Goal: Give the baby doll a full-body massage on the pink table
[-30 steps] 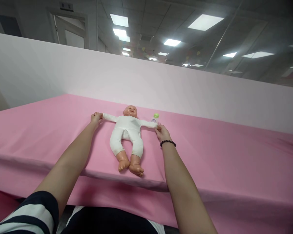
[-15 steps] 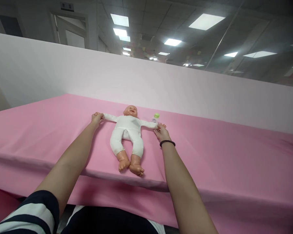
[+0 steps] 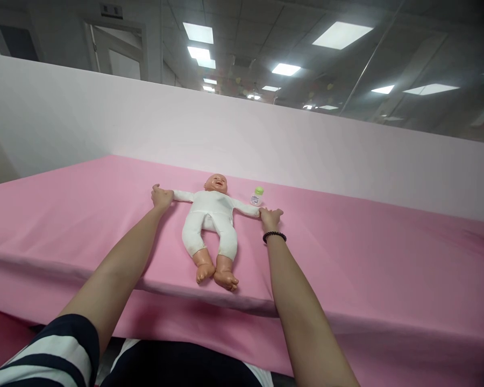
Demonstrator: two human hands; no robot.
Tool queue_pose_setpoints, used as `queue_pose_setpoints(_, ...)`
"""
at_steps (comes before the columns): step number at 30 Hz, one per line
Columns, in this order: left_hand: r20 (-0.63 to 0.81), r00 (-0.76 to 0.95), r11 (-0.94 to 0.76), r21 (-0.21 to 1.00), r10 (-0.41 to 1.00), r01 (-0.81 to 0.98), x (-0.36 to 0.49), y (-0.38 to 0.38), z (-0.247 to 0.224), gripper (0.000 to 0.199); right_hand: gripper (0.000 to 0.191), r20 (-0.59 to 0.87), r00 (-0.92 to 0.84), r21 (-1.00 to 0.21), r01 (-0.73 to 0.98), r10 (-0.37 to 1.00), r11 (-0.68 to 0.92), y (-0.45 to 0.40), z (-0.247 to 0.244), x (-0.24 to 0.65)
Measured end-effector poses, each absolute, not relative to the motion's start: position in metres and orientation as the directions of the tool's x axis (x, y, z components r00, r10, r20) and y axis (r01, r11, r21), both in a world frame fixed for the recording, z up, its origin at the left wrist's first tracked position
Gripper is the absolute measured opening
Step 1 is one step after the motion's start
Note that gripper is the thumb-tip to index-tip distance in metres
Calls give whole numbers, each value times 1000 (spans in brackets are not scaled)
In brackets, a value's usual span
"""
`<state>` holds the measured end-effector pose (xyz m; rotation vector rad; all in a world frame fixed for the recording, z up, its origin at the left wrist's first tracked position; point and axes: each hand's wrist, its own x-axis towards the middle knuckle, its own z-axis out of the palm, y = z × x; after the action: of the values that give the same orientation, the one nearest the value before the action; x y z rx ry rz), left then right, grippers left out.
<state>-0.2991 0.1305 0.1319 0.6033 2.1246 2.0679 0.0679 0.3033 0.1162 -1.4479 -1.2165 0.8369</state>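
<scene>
Head view: your doll (image 3: pixel 212 207) lies face up between your hands, its long axis running roughly twelve to six, head at twelve. Its torso sits near three o'clock from your left hand (image 3: pixel 162 198) and nine from your right hand (image 3: pixel 271 217), about equally near. Both hands, partly spread, cover the doll's arm ends; you can't tell whether either grips. The bottle (image 3: pixel 256 198) sits at eleven from your right.

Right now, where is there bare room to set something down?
On the pink cloth-covered table: widely right of the right hand, and left of the left hand. A smaller patch lies between the right forearm and the white-clothed baby doll. Crowded: around the doll's outstretched arm, right hand and green-capped clear bottle.
</scene>
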Motion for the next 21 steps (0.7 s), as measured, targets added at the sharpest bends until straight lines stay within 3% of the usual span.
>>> queue_pose_setpoints(5, 210, -922, 203, 937, 326, 285, -294, 134, 132, 60, 74, 229, 230, -872, 481, 946, 94, 292, 125, 66)
queue_pose_setpoints(10, 232, -918, 323, 884, 322, 337, -296, 143, 128, 49, 78, 538, 43, -562, 762, 842, 320, 310, 147, 43)
queue_pose_setpoints(14, 277, -900, 372, 839, 336, 397, -298, 148, 121, 44, 79, 504, -137, -437, 811, 853, 389, 334, 153, 14)
queue_pose_setpoints(18, 298, -893, 404, 811, 337, 424, -300, 152, 115, 47, 57, 405, -235, -453, 788, 884, 417, 340, 141, -2)
queue_pose_setpoints(21, 295, -894, 400, 815, 336, 419, -300, 153, 114, 51, 49, 426, -205, -474, 779, 881, 411, 335, 136, -1)
